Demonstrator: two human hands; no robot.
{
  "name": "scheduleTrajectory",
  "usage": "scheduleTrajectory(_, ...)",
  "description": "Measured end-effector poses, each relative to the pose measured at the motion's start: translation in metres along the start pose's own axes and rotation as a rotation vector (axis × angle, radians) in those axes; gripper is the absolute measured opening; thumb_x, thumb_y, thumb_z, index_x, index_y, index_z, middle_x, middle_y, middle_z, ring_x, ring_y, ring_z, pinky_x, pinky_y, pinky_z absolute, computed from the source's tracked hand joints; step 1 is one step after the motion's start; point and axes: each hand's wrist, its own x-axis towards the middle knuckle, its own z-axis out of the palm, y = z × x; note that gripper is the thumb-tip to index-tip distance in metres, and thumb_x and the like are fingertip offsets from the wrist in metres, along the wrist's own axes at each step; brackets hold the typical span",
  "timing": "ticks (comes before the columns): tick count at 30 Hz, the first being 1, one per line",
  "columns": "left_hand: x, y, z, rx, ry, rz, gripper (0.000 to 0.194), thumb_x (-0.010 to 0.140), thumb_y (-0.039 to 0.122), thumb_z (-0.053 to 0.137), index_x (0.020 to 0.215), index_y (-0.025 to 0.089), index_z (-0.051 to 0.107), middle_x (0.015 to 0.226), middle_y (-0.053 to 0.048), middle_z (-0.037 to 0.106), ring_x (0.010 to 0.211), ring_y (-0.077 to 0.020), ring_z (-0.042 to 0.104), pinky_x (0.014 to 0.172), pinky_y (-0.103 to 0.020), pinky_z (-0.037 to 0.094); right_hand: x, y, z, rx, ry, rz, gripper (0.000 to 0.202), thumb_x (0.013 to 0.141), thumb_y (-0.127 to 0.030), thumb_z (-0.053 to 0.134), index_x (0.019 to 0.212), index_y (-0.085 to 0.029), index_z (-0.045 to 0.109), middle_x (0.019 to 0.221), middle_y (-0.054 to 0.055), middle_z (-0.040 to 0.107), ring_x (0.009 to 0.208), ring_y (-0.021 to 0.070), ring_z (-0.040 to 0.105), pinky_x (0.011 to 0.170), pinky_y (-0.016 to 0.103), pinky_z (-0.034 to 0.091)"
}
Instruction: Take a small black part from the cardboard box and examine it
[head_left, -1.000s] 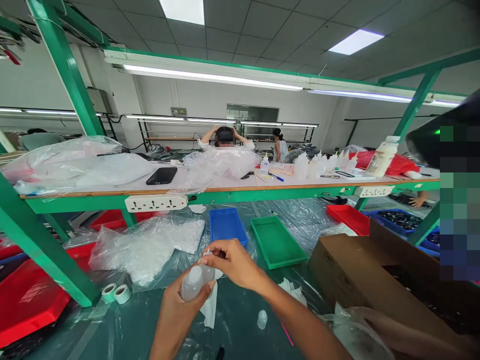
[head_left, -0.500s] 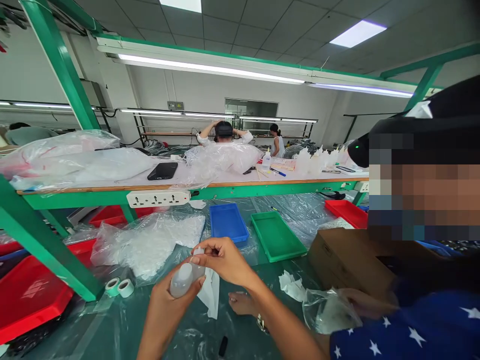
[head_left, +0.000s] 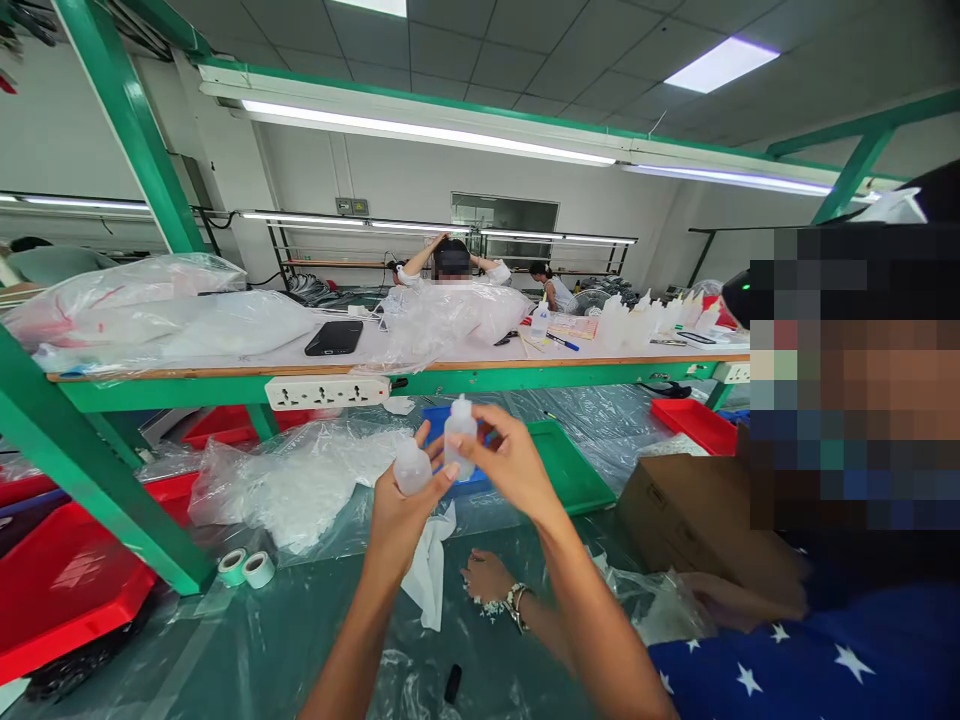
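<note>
In the head view, the left hand (head_left: 401, 500) is curling its fingers around a small translucent bottle (head_left: 412, 466), thumb pressing on its right side, with a white cloth (head_left: 429, 565) hanging down from under the palm. Just right of that bottle, the right hand (head_left: 504, 462) is pinching a second small bottle (head_left: 459, 435) upright between thumb and fingertips, the two bottles sitting just beside each other above the green table (head_left: 285, 640). Below the bottles, a co-worker's hand with a beaded bracelet (head_left: 489, 578) is resting on the table, near the cloth. Behind the bottles, a blue tray (head_left: 439, 420) and a green tray (head_left: 577, 475) are lying side by side. Left of the bottles, a clear bag of white parts (head_left: 292, 485) is lying, with two tape rolls (head_left: 247, 567) near it, and a cardboard box (head_left: 690, 520) is sitting to the right
</note>
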Motion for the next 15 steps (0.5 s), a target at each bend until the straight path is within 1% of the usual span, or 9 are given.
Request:
scheduleTrajectory(1, 0.002, 0.001, 0.003, -0.02, -0.011, 0.011, 0.074, 0.07, 0.034, 0.072, 0.135, 0.021, 0.04, 0.124, -0.009, 0.058, 0.114, -0.0204, 0.054, 0.09, -0.028, 0.048, 0.016, 0.002, -0.014, -0.056, 0.107, -0.004, 0.042, 0.078, -0.05, 0.06, 0.107, -0.018, 0.062, 0.09, 0.003, 0.058, 0.07, 0.0125, 0.046, 0.061, 0.023, 0.036)
scheduleTrajectory(2, 0.003, 0.002, 0.005, -0.014, -0.014, 0.023, 0.069, 0.07, 0.034, 0.072, 0.132, 0.021, 0.044, 0.123, -0.008, 0.058, 0.11, -0.0192, 0.056, 0.088, -0.027, 0.048, 0.034, 0.004, -0.031, -0.143, 0.238, -0.002, 0.043, 0.079, -0.051, 0.057, 0.106, -0.018, 0.061, 0.091, 0.003, 0.059, 0.07, 0.013, 0.047, 0.061, 0.024, 0.036)
scheduleTrajectory(4, 0.001, -0.001, 0.005, 0.055, -0.03, 0.022, 0.058, 0.07, 0.035, 0.072, 0.123, 0.019, 0.053, 0.109, -0.007, 0.063, 0.088, -0.0149, 0.061, 0.076, -0.024, 0.05, 0.075, 0.014, -0.068, -0.383, 0.512, 0.049, 0.043, 0.079, -0.052, 0.055, 0.104, -0.018, 0.061, 0.088, 0.003, 0.06, 0.068, 0.0142, 0.048, 0.062, 0.025, 0.035)
scheduleTrajectory(5, -0.001, -0.004, 0.004, 0.092, -0.048, 0.008, 0.054, 0.07, 0.036, 0.071, 0.119, 0.017, 0.056, 0.096, -0.005, 0.065, 0.075, -0.0122, 0.06, 0.068, -0.023, 0.049, 0.096, 0.02, -0.088, -0.507, 0.605, 0.092, 0.039, 0.078, -0.051, 0.055, 0.102, -0.02, 0.062, 0.088, 0.003, 0.06, 0.07, 0.0152, 0.049, 0.063, 0.026, 0.035)
scheduleTrajectory(7, -0.007, -0.014, 0.001, 0.132, -0.089, -0.032, 0.052, 0.071, 0.037, 0.07, 0.116, 0.016, 0.057, 0.074, 0.001, 0.06, 0.058, -0.0084, 0.052, 0.056, -0.021, 0.043, 0.134, 0.037, -0.124, -0.713, 0.723, 0.201, 0.036, 0.078, -0.048, 0.054, 0.103, -0.023, 0.062, 0.091, 0.004, 0.061, 0.08, 0.0198, 0.053, 0.068, 0.028, 0.036)
scheduleTrajectory(9, -0.011, -0.026, -0.001, 0.119, -0.095, -0.061, 0.055, 0.07, 0.037, 0.071, 0.118, 0.015, 0.054, 0.063, 0.005, 0.051, 0.053, -0.0074, 0.046, 0.053, -0.02, 0.038, 0.162, 0.055, -0.152, -0.869, 0.714, 0.314, 0.038, 0.079, -0.048, 0.052, 0.107, -0.023, 0.06, 0.098, 0.007, 0.062, 0.087, 0.0232, 0.055, 0.071, 0.031, 0.039)
scheduleTrajectory(11, -0.014, -0.038, -0.001, 0.085, -0.076, -0.082, 0.059, 0.067, 0.039, 0.072, 0.117, 0.014, 0.053, 0.06, 0.006, 0.047, 0.051, -0.0069, 0.042, 0.05, -0.021, 0.035, 0.18, 0.073, -0.171, -0.959, 0.67, 0.384, 0.038, 0.079, -0.045, 0.051, 0.108, -0.022, 0.059, 0.104, 0.01, 0.062, 0.094, 0.0258, 0.055, 0.075, 0.033, 0.04)
scheduleTrajectory(13, -0.014, -0.048, -0.001, 0.058, -0.067, -0.096, 0.064, 0.065, 0.041, 0.073, 0.118, 0.013, 0.053, 0.059, 0.006, 0.045, 0.049, -0.0069, 0.04, 0.048, -0.021, 0.031, 0.19, 0.09, -0.181, -0.993, 0.628, 0.409, 0.038, 0.079, -0.043, 0.052, 0.107, -0.02, 0.06, 0.107, 0.011, 0.062, 0.098, 0.0275, 0.056, 0.079, 0.035, 0.041)
scheduleTrajectory(15, -0.012, -0.055, -0.002, 0.041, -0.077, -0.102, 0.066, 0.064, 0.043, 0.074, 0.119, 0.013, 0.051, 0.06, 0.006, 0.044, 0.049, -0.0072, 0.04, 0.048, -0.021, 0.03, 0.196, 0.104, -0.187, -1.01, 0.586, 0.419, 0.04, 0.079, -0.041, 0.053, 0.11, -0.018, 0.059, 0.111, 0.012, 0.061, 0.101, 0.0284, 0.055, 0.081, 0.037, 0.041)
